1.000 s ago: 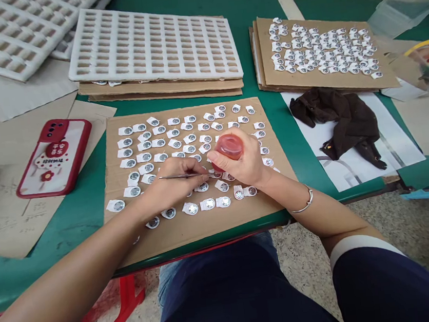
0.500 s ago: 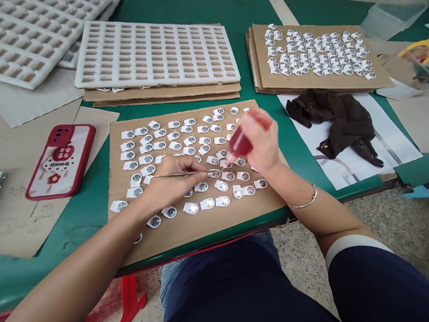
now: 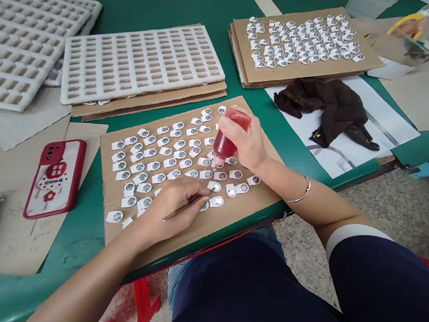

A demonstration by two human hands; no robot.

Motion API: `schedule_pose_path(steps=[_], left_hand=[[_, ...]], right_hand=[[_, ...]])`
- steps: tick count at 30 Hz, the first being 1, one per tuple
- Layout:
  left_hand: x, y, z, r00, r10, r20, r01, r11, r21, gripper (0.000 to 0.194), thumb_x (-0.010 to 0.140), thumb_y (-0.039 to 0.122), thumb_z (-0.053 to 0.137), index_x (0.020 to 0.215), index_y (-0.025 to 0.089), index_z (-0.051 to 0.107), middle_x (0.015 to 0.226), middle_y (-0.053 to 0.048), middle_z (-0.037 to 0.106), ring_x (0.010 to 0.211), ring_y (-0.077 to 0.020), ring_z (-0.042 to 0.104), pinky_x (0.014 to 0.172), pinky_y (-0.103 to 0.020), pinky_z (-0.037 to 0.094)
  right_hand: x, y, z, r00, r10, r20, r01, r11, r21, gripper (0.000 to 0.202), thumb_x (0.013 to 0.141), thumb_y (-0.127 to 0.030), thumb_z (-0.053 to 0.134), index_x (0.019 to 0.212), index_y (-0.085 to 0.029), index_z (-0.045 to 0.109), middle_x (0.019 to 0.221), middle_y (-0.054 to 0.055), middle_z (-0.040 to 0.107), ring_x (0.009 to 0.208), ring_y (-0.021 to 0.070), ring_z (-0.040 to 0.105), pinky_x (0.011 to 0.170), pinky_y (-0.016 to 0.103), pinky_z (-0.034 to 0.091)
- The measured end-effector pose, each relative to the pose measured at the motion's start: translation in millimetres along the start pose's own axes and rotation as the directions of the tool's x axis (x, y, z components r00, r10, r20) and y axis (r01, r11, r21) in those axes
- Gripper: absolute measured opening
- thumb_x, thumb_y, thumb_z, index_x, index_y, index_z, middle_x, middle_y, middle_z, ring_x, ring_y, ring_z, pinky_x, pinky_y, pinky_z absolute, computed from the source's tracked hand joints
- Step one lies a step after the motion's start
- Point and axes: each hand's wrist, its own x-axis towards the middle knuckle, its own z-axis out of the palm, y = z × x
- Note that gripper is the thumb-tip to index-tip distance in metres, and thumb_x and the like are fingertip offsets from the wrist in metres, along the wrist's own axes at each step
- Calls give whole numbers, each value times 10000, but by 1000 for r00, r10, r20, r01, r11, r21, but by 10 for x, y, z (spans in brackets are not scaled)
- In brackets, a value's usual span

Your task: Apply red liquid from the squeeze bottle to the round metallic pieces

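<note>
My right hand (image 3: 246,139) is wrapped round a small bottle of red liquid (image 3: 225,144), tilted with its nozzle down just above the small round pieces on white tabs. My left hand (image 3: 178,204) holds thin metal tweezers (image 3: 183,207) between thumb and fingers, low over the front part of the cardboard sheet (image 3: 177,237). Rows of the round silver-and-white pieces (image 3: 158,178) lie on that sheet around both hands. A few pieces near the nozzle, such as one reddish piece (image 3: 220,176), look tinted. The tweezers' tips are hidden by my left fingers.
A phone in a red case (image 3: 56,178) lies left of the sheet. Behind stand white slotted trays (image 3: 139,61) on cardboard. At the back right is a cardboard stack (image 3: 278,73) bearing more pieces. Dark brown cloth (image 3: 326,107) lies on white paper, near yellow-handled scissors (image 3: 404,23).
My left hand has moved down and nearer me, with the tweezers tilted more. The bottle in my right hand has shifted slightly left. The whole view has shifted a little.
</note>
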Motion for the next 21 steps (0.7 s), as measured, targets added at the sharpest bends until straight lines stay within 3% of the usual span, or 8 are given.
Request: schedule_pose_path(steps=[9, 14, 17, 21], left_hand=[[12, -58, 87, 986, 143, -88, -140, 989, 41, 127, 805, 99, 507, 851, 187, 586, 818, -28, 650, 778, -160, 605, 702, -284, 462], [12, -27, 125, 975, 216, -43, -213, 975, 64, 112, 825, 92, 458, 802, 175, 529, 729, -21, 591, 709, -149, 561, 713, -306, 446], [-22, 15, 174, 972, 237, 2, -232, 950, 207, 156, 827, 73, 424, 715, 166, 478, 686, -28, 526, 677, -154, 500, 692, -320, 432], [-79, 47, 265, 937, 347, 23, -322, 840, 437, 186, 811, 29, 415, 686, 155, 472, 707, -58, 525, 678, -174, 473, 669, -348, 426]], right_hand=[[-40, -14, 21, 997, 64, 46, -68, 992, 102, 212, 784, -425, 571, 776, -235, 477, 638, -45, 498, 418, 103, 561, 301, 217, 406], [-54, 24, 34, 999, 16, 43, -12, 997, -82, 254, 744, -459, 610, 751, -230, 499, 643, -30, 526, 545, 114, 560, 486, 258, 487], [-48, 72, 50, 994, -40, 105, 60, 979, -193, 269, 711, -452, 646, 732, -224, 505, 638, -27, 539, 598, 123, 548, 574, 287, 487], [-45, 112, 78, 981, -76, 179, 126, 950, -286, 273, 683, -432, 677, 710, -217, 511, 640, -32, 554, 593, 114, 519, 605, 296, 468]])
